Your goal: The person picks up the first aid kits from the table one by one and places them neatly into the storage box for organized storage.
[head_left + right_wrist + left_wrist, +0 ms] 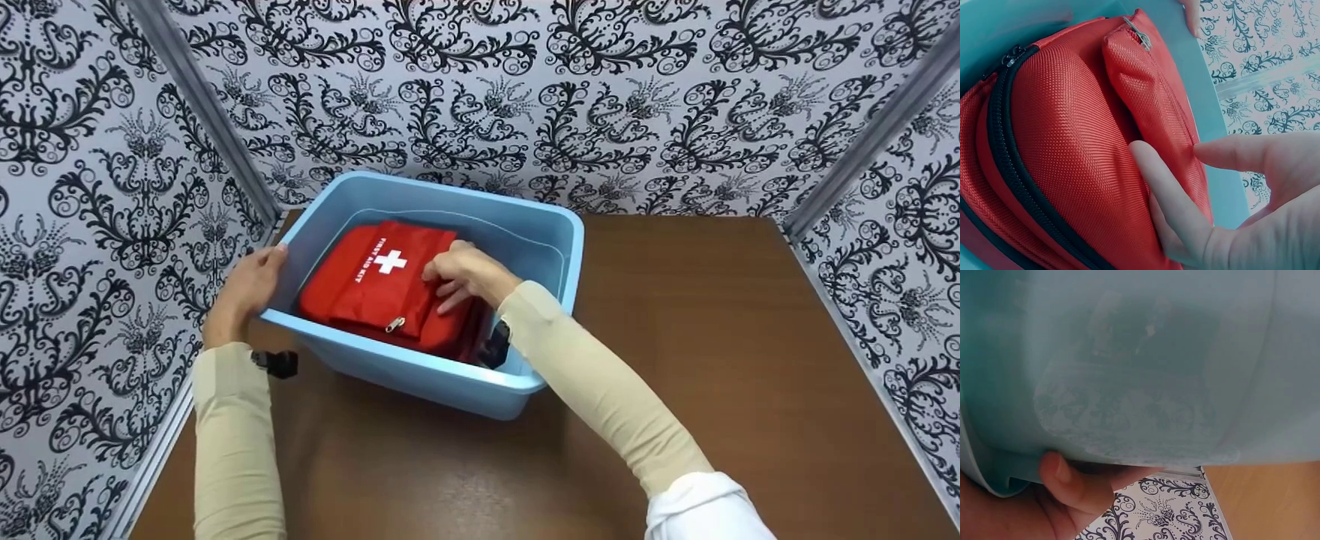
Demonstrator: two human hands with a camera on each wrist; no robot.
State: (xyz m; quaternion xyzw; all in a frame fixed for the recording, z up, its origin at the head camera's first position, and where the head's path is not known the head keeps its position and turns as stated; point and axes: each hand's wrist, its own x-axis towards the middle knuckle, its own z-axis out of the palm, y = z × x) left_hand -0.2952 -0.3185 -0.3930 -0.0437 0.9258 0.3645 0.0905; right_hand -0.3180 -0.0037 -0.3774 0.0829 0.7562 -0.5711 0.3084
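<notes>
A red first aid kit (367, 300) with a white cross and lettering lies inside the light blue plastic tub (420, 401). My right hand (469, 274) reaches into the tub and pinches the edge of the kit's raised front pocket (1151, 90). In the right wrist view the thumb is on the pocket's outer side, and a finger dips into the fold between pocket and main body. A black zipper (999, 124) curves round the kit's body. My left hand (247, 289) grips the tub's left rim, and its thumb shows below the tub wall (1145, 382) in the left wrist view.
The tub stands on a brown wooden table (712, 360), left of its middle. Patterned panels (480, 90) in grey frames rise behind it and at both sides, the left one close to my left hand. Dark wrist cameras sit on both wrists.
</notes>
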